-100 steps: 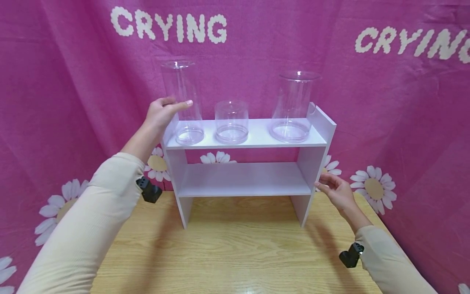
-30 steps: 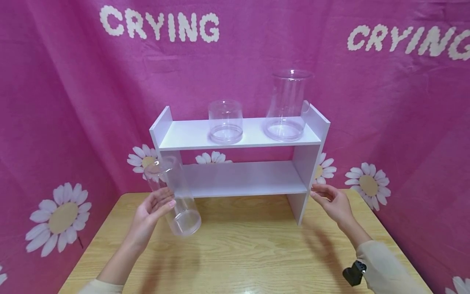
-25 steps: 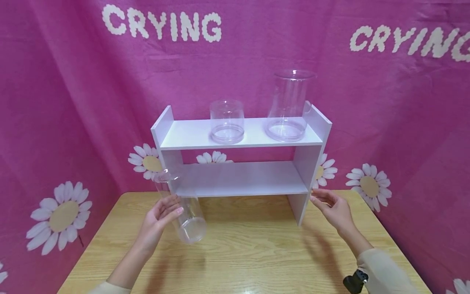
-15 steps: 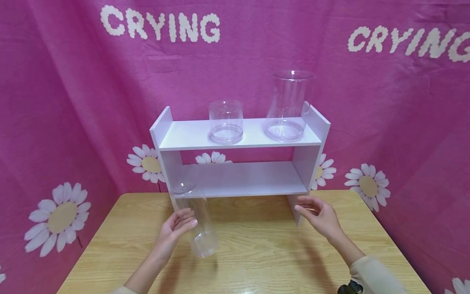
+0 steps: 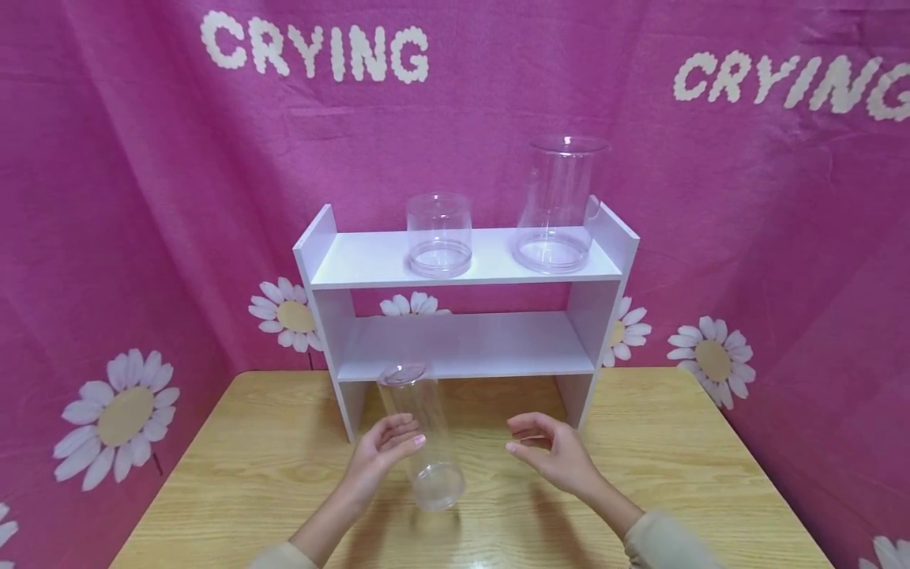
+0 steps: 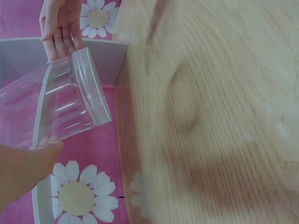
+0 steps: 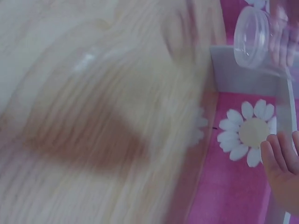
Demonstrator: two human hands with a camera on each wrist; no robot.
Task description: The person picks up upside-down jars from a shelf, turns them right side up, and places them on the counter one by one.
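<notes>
My left hand (image 5: 380,458) grips a tall, narrow clear cylinder (image 5: 439,482) by its side, over the table in front of the shelf. The cylinder tilts, its base toward me and to the right; the left wrist view shows its thick base (image 6: 91,86) held off the wood. My right hand (image 5: 558,454) is a little to the right of the cylinder, fingers loosely bent, with a gap between them and nothing held. In the right wrist view the right hand's fingers (image 7: 280,151) are apart from the cylinder (image 7: 252,37).
A white two-tier shelf (image 5: 465,346) stands on the wooden table (image 5: 270,442). Its top board holds a short clear cylinder (image 5: 439,237) in the middle and a tall, wide clear container (image 5: 558,205) at the right. A pink curtain (image 5: 462,103) with daisies hangs close behind and at the sides.
The left hand has taken the tall cylinder from the top board's left end, lowered it and carried it right. The right hand has left the shelf's right side and moved left toward the cylinder.
</notes>
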